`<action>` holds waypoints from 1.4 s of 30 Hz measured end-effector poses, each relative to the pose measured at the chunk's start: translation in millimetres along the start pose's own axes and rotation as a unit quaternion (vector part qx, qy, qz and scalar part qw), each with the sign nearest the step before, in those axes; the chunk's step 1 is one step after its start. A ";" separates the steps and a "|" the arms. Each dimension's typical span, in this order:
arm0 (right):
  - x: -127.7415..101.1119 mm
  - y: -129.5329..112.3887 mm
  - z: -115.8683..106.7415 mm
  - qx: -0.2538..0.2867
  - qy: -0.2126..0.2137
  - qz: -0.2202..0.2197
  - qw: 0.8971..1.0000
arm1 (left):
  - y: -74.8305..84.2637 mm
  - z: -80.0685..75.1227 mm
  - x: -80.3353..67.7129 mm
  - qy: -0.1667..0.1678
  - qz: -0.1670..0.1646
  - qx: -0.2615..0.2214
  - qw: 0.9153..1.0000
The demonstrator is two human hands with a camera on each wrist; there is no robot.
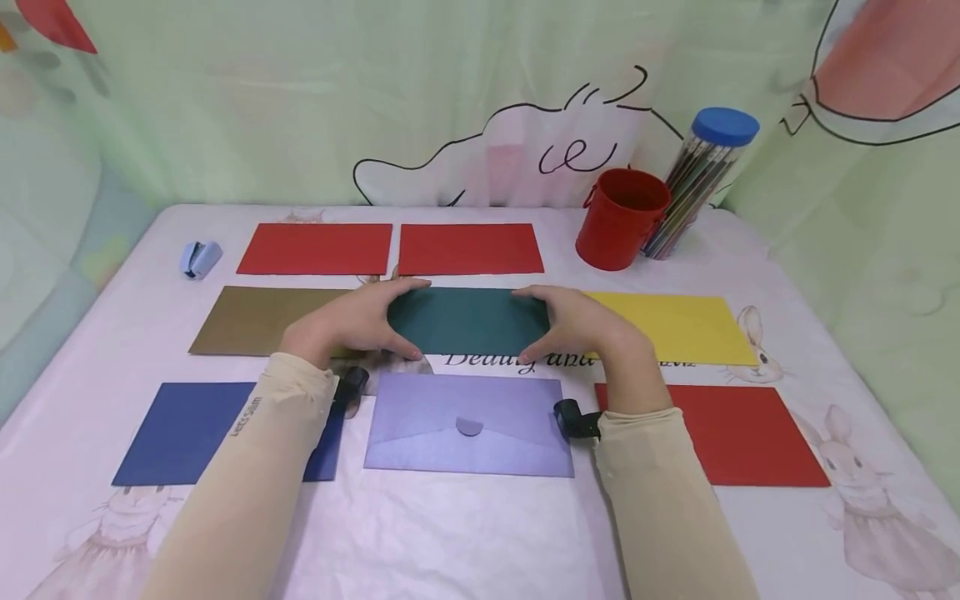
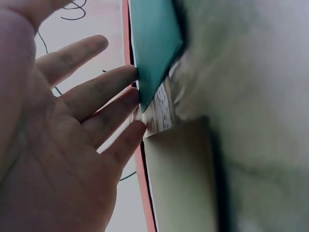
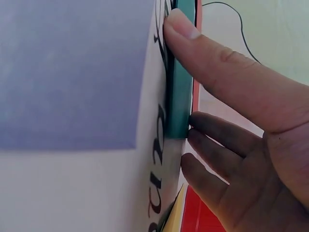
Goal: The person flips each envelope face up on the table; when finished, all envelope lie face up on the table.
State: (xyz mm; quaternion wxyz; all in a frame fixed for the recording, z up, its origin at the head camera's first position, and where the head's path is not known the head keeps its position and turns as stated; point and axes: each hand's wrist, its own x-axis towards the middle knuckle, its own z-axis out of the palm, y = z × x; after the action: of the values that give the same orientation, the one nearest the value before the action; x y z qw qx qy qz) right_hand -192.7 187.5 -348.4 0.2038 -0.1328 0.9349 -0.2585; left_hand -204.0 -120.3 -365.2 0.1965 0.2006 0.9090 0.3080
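A flat dark green rectangle, envelope-sized, lies in the middle row on the table. My left hand is at its left end and my right hand at its right end, thumbs towards me, fingers at the far edge. The left wrist view has the left fingers loosely spread by the green corner. From the right wrist, the thumb and fingers show beside the green edge, not closed round it. Just below lies a lavender envelope with a round tab on its flap.
Brown and yellow rectangles flank the green one. Blue and red ones lie in front, two red ones behind. A light-blue stapler, red bucket and blue-lidded pencil jar stand at the back.
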 end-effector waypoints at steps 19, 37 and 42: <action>-0.5 -1.0 -0.3 0.003 -0.008 0.002 1.000 | 8.2 -4.7 -5.5 -0.011 0.016 -0.019 1.000; -11.2 -2.6 -14.9 0.073 0.016 -0.053 0.996 | 17.4 -15.5 -16.5 -0.030 0.056 -0.020 0.998; -12.2 -4.6 -15.7 0.087 0.032 -0.081 0.992 | 20.2 -18.7 -18.8 -0.025 0.064 -0.021 0.997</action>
State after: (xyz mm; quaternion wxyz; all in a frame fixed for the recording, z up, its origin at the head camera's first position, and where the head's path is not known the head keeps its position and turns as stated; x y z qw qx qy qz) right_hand -188.3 194.7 -329.8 0.1633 -0.1815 0.9012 -0.3581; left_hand -192.2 -123.6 -334.2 0.2032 0.2622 0.8822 0.3341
